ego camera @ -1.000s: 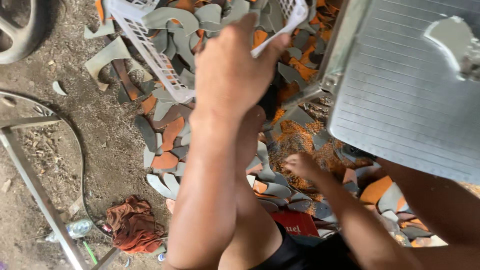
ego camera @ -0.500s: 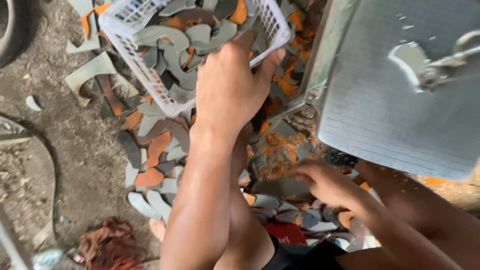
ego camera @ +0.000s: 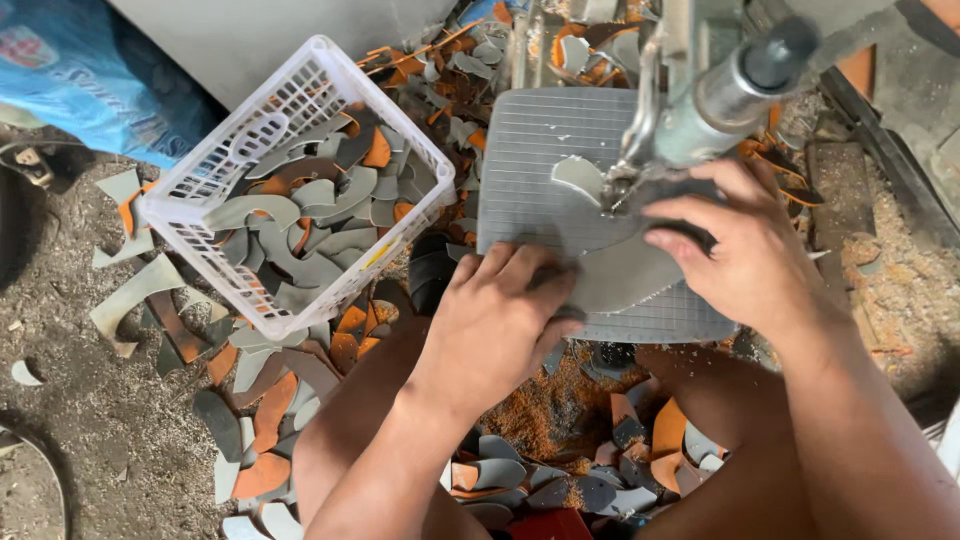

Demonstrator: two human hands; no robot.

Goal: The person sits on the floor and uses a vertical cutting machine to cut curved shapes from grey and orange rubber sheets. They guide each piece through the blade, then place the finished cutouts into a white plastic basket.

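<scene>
Two hands press one grey sheet flat on the ridged plate, its long axis running left to right, its broad curved end toward the right; far left lies a blue printed bag; beside it a white basket holds grey and orange offcuts; left hand grips the sheet's near-left edge; right hand clamps its right end under the machine head.
</scene>
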